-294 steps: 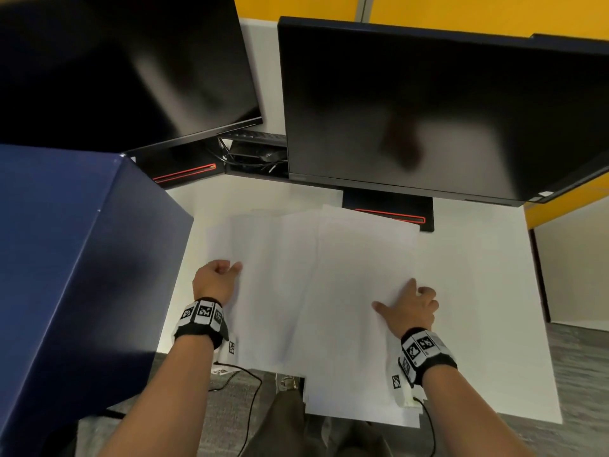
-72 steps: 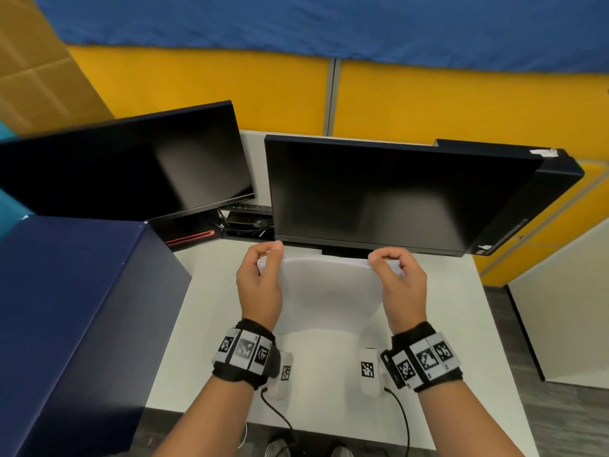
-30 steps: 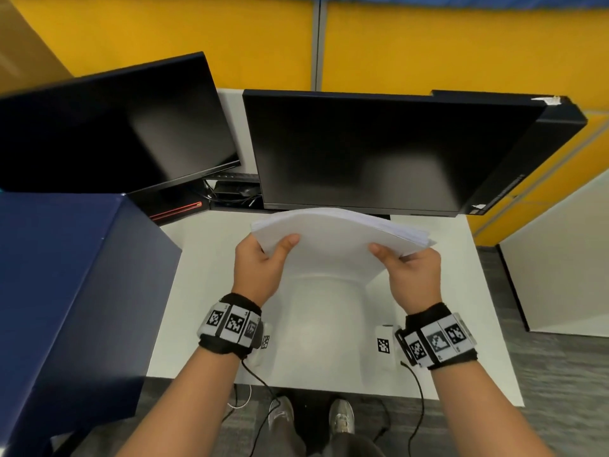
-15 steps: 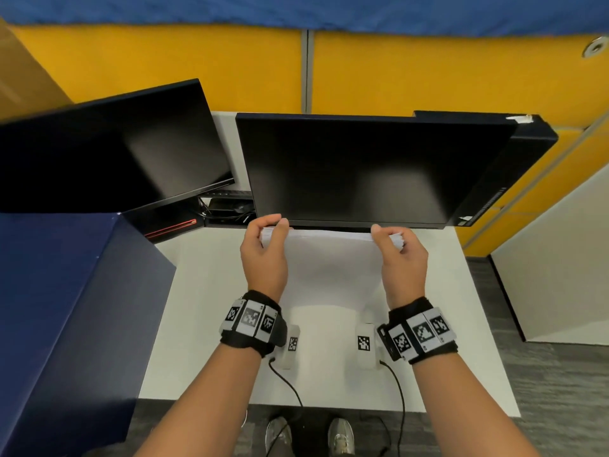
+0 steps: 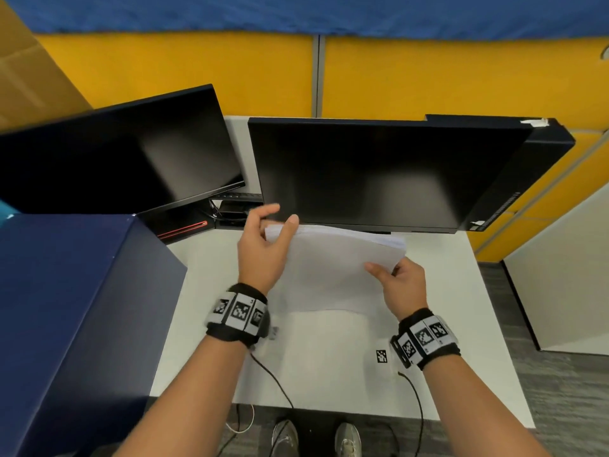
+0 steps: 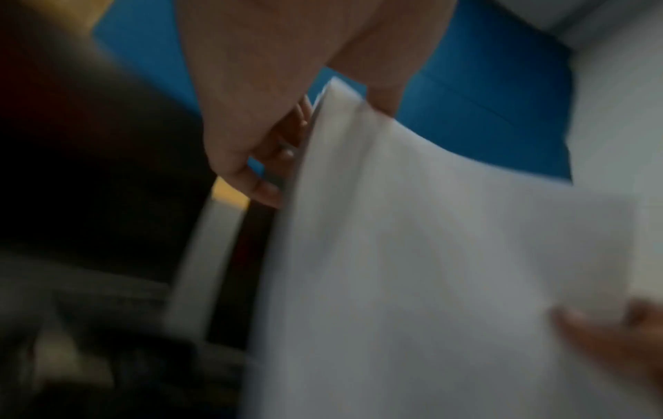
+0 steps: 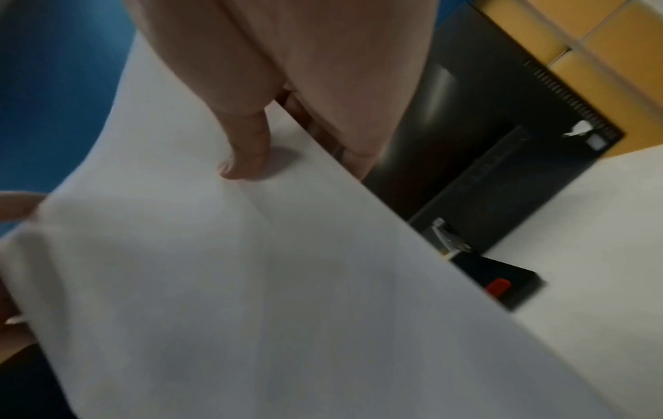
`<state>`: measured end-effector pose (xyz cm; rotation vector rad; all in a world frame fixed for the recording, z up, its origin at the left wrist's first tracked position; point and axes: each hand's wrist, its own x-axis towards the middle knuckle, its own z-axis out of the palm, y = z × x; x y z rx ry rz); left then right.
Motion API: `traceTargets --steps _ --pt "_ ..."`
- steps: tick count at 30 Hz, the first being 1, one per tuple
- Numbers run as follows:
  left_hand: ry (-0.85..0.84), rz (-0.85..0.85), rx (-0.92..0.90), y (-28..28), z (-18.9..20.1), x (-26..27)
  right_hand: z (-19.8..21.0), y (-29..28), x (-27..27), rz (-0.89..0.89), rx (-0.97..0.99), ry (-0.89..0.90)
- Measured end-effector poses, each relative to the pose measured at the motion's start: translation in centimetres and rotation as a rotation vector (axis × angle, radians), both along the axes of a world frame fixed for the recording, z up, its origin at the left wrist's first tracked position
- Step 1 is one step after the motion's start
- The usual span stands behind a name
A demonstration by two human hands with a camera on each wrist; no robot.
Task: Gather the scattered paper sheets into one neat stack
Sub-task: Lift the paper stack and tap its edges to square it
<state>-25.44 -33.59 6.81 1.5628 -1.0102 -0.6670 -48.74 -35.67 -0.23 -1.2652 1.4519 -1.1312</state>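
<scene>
A thick stack of white paper sheets (image 5: 333,268) is held tilted above the white desk (image 5: 211,291), in front of the right monitor. My left hand (image 5: 278,219) is at the stack's upper left corner, thumb on the near face and fingers behind the edge. The left wrist view shows the paper stack (image 6: 430,255) between the thumb and fingers of my left hand (image 6: 323,147). My right hand (image 5: 385,272) pinches the stack's right edge lower down. In the right wrist view my right hand (image 7: 301,167) has its thumb on top of the stack (image 7: 251,269) and its fingers beneath.
Two dark monitors (image 5: 362,173) (image 5: 125,156) stand along the back of the desk. A large dark blue box (image 5: 72,308) rises at the desk's left side. Another dark box (image 5: 540,153) sits behind the right monitor. Cables (image 5: 273,380) hang over the front edge.
Half a second ago both hands held the stack's top edge with it upright. Now the stack is tilted, my right hand has dropped to its right edge, and my left hand holds the upper left corner.
</scene>
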Motion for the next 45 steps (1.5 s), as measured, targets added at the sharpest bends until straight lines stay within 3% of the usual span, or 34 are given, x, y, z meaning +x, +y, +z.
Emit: traceTargets --steps 4,6,10,13,15,18,20,22,26,33,39,43,45 --pt "-0.834 -0.436 0.035 -0.6 3.8 2.7 3.2 -0.9 2.2 0.157 -0.172 0.101" --pt "-1.023 -0.520 0.147 -1.2 5.4 2.5 5.1 -1.1 3.4 0.219 -0.291 0.202" --pt "-0.853 -0.471 0.222 -1.8 5.6 3.9 6.3 -2.4 2.1 0.269 -0.282 0.304" --pt "-0.554 -0.322 0.244 -0.9 4.5 7.7 4.7 -3.1 -2.0 0.220 -0.100 0.283" --pt "-0.314 -0.248 0.230 -0.1 2.8 10.1 3.5 -2.7 -3.9 0.188 -0.001 0.126" --pt "-0.031 -0.219 0.174 0.8 0.1 10.6 1.8 -1.7 -4.2 0.188 0.084 -0.282" --pt "0.053 -0.212 0.126 1.1 -1.6 9.3 0.9 -1.1 -3.6 0.175 0.103 -0.309" --pt "0.079 -0.189 0.085 1.4 -3.4 7.8 0.7 -0.7 -3.0 0.085 0.070 -0.188" --pt "0.105 -0.100 0.080 1.7 -6.9 5.5 -1.4 0.1 -3.6 -0.091 0.028 -0.114" --pt "0.105 -0.133 0.354 2.9 -13.5 3.6 -6.3 1.6 -5.1 -0.036 0.215 -0.009" --pt "0.180 -0.048 0.217 2.8 -12.8 3.6 -5.3 1.8 -5.0 -0.138 0.143 -0.064" --pt "0.073 -0.203 0.218 3.2 -13.2 4.4 -5.4 2.0 -5.6 -0.048 0.063 -0.018" --pt "0.091 -0.187 0.252 3.1 -13.6 3.8 -6.0 1.9 -5.1 -0.034 0.111 -0.001"
